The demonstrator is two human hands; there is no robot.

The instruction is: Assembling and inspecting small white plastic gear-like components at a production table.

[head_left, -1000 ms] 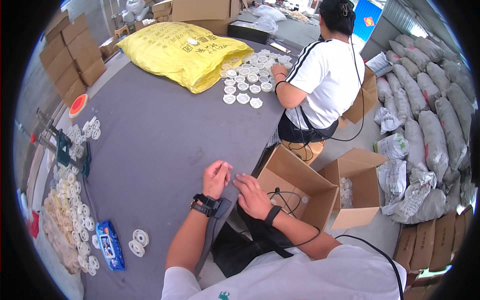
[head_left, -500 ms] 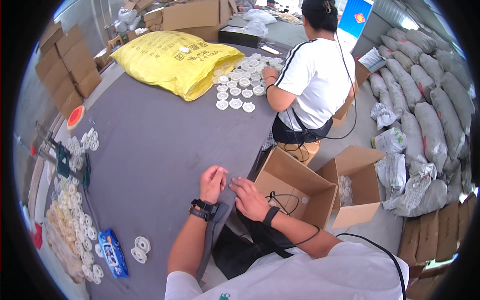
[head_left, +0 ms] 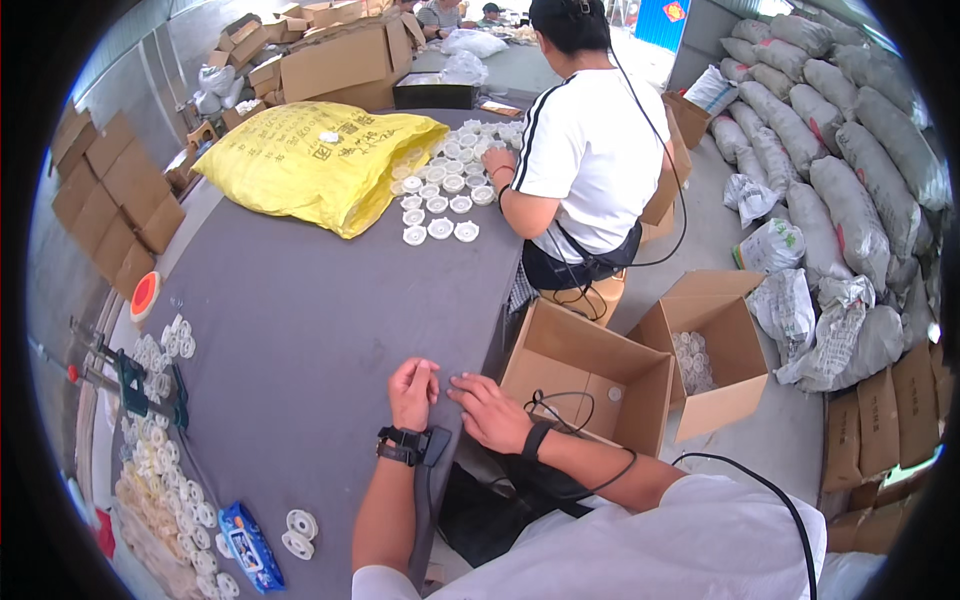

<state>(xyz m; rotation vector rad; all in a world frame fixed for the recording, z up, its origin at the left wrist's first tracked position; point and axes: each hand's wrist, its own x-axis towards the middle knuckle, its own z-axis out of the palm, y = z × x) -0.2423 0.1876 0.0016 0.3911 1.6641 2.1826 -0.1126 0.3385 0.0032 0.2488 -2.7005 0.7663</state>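
Wheels (head_left: pixel 172 480), white and heaped, crowd the left edge beside a blue packet (head_left: pixel 250 548) and a separate wheel pair (head_left: pixel 299 534). Grey tabletop (head_left: pixel 310 330) stretches broadly from these to the left hand (head_left: pixel 411 393), loosely curled; whether it pinches anything, I cannot tell. The right hand (head_left: pixel 491 413), fingers half spread, visibly grips nothing beside the right edge. Beyond, an open carton (head_left: pixel 628 405) stands in the way.

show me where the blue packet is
In the head view, the blue packet lies at the lower left, between a heap of pale wheels on its left and two white wheels on its right.
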